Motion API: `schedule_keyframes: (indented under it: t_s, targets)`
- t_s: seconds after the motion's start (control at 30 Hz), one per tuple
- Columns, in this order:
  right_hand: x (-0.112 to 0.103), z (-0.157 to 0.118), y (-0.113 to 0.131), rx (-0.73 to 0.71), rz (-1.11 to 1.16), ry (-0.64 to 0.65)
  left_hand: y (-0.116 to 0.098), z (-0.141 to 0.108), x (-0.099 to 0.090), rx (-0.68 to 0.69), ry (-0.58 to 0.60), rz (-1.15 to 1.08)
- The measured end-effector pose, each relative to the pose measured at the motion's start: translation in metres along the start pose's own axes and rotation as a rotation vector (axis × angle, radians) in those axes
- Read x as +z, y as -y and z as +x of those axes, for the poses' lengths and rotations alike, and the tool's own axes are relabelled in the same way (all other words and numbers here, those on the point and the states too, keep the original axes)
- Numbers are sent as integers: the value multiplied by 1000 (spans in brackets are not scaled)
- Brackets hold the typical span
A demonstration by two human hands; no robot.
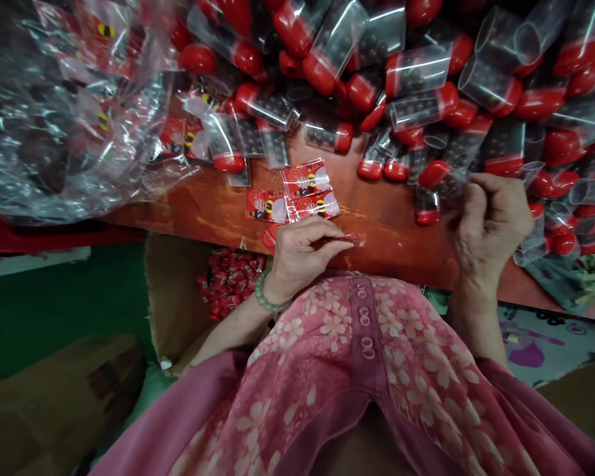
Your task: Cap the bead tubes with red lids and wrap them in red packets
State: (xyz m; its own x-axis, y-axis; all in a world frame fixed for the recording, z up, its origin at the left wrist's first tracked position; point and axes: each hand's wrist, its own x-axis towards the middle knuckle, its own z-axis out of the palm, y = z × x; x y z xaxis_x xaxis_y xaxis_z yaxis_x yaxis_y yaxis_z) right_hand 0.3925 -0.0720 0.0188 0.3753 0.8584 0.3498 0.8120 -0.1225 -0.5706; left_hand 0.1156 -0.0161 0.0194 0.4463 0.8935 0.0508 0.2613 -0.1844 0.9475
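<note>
My left hand (305, 254) pinches a small red packet (354, 239) edge-on, just above the table's front edge. Beyond it, several red printed packets (307, 178) with a yellow and black figure lie partly overlapping. To the right, my right hand (493, 221) is raised at the edge of a heap of clear, red-capped containers (421, 69) filled with dark beads. Its thumb and index finger close on a clear container (451, 188), blurred and partly hidden. A small container (428, 205) stands just left of that hand.
Crinkled clear plastic bags (79, 112) with printed packets cover the left of the wooden table (203, 205). Below the edge, an open cardboard box (171, 297) holds many small red packets (231, 281). Grey-green cloth (550, 281) lies at the right.
</note>
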Motion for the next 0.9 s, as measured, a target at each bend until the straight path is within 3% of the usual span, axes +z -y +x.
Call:
schedule_keyframes:
  t_s: [0.13, 0.23, 0.4, 0.6, 0.9]
  targets:
    - [-9, -10, 17, 249, 512, 95, -3, 3, -2, -92, -53, -141]
    - [-13, -16, 33, 254, 668, 232, -2, 3, -4, -98, -53, -173]
    - [-14, -14, 51, 102, 622, 370, -3, 5, -6, -1, -25, -184]
    - [-14, -8, 45, -102, 528, 486, -4, 5, -6, 87, 14, -132]
    - [-21, 7, 50, -151, 449, 683, 7, 3, -1, 10, 86, -114]
